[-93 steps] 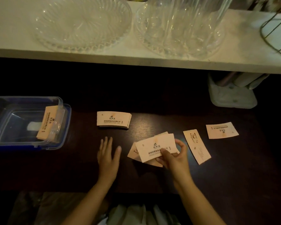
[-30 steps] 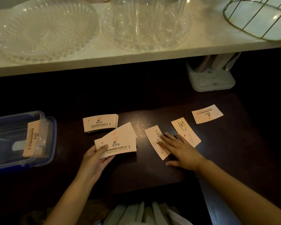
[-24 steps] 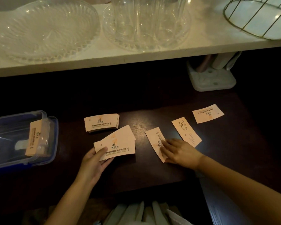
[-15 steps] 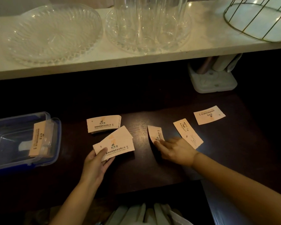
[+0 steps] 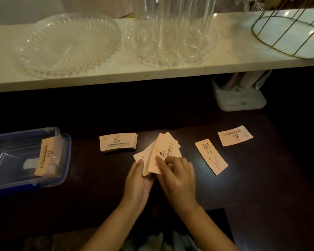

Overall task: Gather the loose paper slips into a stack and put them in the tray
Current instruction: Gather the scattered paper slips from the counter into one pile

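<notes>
Several paper slips (image 5: 159,154) were fanned unevenly between both hands at the near centre of the dark table (image 5: 261,178). The left hand (image 5: 137,183) cupped the fan from below, its thumb pressed on the left edge. The right hand (image 5: 178,176) pinched the top slip, thumb on its face and fingers curled behind.

Just beyond the fan, toward the far left, a squared stack (image 5: 118,144) lay flat on the table, apart from the hands. Two loose slips remained to the right: a nearer slip (image 5: 211,156) lying at an angle, and a farther slip (image 5: 235,135) beyond it, well apart from the hands.

At the left edge of the table stood the tray (image 5: 62,171), a clear container with a blue rim. One bundle of slips (image 5: 44,156) already leaned against its right wall.

Recommended procedure for the step in hand:
1. Loosen the grip slightly so the slips can slide.
2. Tap the long edge on the table until the corners align.
3. Collect the two loose slips before moving to the tray.

Excess pressure would likely crease the thin paper. A white shelf (image 5: 116,77) with glass dishes (image 5: 67,44) ran along the far side.
</notes>
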`<state>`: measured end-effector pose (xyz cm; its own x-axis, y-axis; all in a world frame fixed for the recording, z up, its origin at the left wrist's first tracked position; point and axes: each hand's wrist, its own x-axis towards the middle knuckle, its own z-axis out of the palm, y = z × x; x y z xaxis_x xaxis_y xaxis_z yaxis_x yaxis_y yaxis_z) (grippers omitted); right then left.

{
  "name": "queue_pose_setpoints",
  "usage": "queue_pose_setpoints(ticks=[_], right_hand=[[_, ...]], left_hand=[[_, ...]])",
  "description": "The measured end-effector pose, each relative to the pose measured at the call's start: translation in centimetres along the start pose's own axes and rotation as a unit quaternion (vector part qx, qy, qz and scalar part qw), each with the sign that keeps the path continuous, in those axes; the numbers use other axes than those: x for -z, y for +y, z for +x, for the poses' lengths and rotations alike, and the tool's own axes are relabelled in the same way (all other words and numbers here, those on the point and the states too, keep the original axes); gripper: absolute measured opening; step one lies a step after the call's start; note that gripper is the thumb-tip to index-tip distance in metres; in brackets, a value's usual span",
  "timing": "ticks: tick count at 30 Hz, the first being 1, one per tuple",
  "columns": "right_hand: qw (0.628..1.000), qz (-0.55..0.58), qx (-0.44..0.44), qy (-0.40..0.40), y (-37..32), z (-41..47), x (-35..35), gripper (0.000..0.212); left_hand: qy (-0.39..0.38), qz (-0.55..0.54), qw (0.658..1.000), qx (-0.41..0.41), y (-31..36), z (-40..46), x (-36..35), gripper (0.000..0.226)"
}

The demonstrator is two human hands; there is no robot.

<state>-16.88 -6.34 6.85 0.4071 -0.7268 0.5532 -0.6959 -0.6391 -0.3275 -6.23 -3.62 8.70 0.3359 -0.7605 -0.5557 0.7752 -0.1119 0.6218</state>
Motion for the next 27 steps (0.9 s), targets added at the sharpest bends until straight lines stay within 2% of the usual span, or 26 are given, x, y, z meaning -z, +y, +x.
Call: queue_pose_setpoints(ticks=[3, 6, 7, 9, 10, 11, 12, 13, 14, 17, 22, 23, 24, 25, 26, 27], right_hand=[[0.999, -0.022, -0.010, -0.049, -0.1, -0.7, 0.1, 0.038], [0.995, 0.028, -0.029, -0.092, -0.4, -1.2, 0.5, 0.042], [0.993, 0.053, -0.062, -0.085, -0.2, -1.1, 0.7, 0.041], [0.971, 0.114, -0.201, -0.059, 1.1, -0.1, 1.2, 0.048], [0.937, 0.179, -0.291, -0.071, 2.2, 0.7, 1.6, 0.058], [0.877, 0.279, -0.378, -0.102, 3.3, 1.5, 2.1, 0.068], [0.800, 0.382, -0.443, -0.136, 4.4, 2.1, 2.4, 0.069], [0.733, 0.456, -0.477, -0.166, 5.4, 2.4, 2.7, 0.059], [0.704, 0.482, -0.486, -0.188, 6.0, 2.4, 2.8, 0.045], [0.711, 0.466, -0.489, -0.195, 6.8, 1.6, 2.4, 0.024], [0.682, 0.491, -0.506, -0.194, 7.8, -0.2, 1.9, 0.020], [0.712, 0.460, -0.499, -0.181, 8.5, -0.7, 2.0, 0.023], [0.775, 0.374, -0.481, -0.170, 9.7, -1.1, 2.2, 0.030], [0.845, 0.240, -0.445, -0.172, 11.2, -1.7, 2.2, 0.040], [0.893, 0.094, -0.397, -0.191, 12.8, -2.3, 2.2, 0.053], [0.909, -0.016, -0.352, -0.223, 14.0, -2.8, 2.2, 0.064]], left_hand=[[-0.056, 0.017, 0.998, 0.010, -0.2, -0.8, -0.2, 0.031], [-0.048, 0.145, 0.988, -0.026, -0.2, -0.9, 0.2, 0.023], [-0.047, 0.168, 0.984, -0.030, -0.1, -0.8, 0.3, 0.026], [-0.058, 0.201, 0.977, -0.029, 0.4, -0.6, 0.6, 0.028], [-0.067, 0.217, 0.974, -0.023, 0.7, -0.6, 0.7, 0.028], [-0.079, 0.229, 0.970, -0.015, 1.0, -0.5, 0.8, 0.027], [-0.091, 0.242, 0.966, -0.005, 1.2, -0.4, 1.0, 0.026], [-0.098, 0.260, 0.961, 0.005, 1.4, -0.3, 1.1, 0.025], [-0.098, 0.283, 0.954, 0.012, 1.6, -0.1, 1.2, 0.023], [-0.071, 0.345, 0.936, 0.022, 1.7, 0.6, 1.4, 0.020], [-0.057, 0.331, 0.940, 0.054, 0.8, 1.2, 1.9, 0.018], [-0.048, 0.322, 0.944, 0.057, 0.6, 1.3, 2.0, 0.017], [-0.037, 0.311, 0.948, 0.056, 0.5, 1.5, 2.2, 0.017], [-0.025, 0.303, 0.951, 0.053, 0.4, 1.7, 2.4, 0.017], [-0.012, 0.299, 0.953, 0.049, 0.3, 1.8, 2.6, 0.017], [0.000, 0.297, 0.954, 0.047, 0.2, 2.0, 2.8, 0.019]])
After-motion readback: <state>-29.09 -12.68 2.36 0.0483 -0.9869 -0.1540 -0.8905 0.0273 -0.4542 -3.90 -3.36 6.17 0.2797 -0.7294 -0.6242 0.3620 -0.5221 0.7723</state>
